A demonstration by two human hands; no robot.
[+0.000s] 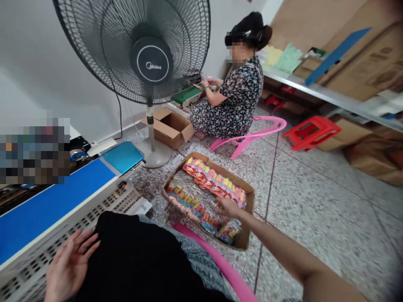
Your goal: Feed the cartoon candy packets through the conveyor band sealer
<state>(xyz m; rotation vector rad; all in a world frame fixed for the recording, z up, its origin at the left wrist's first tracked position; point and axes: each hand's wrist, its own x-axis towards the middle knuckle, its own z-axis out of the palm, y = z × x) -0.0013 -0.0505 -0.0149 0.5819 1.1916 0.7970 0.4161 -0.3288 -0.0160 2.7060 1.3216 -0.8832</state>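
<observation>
An open cardboard box on the floor holds rows of small colourful wrapped packets, pink and yellow along the far side, yellow and blue along the near side. My right hand reaches over the box's right part, at the packets, its fingers bent; whether they grip a packet is too small to tell. My left hand is at the lower left, palm up with its fingers apart and nothing in it, beside the white frame of a blue conveyor belt.
A large standing fan rises ahead. Behind it, a person in a floral dress sits on a pink chair near an empty-looking carton. A red stool lies right, by a long shelf.
</observation>
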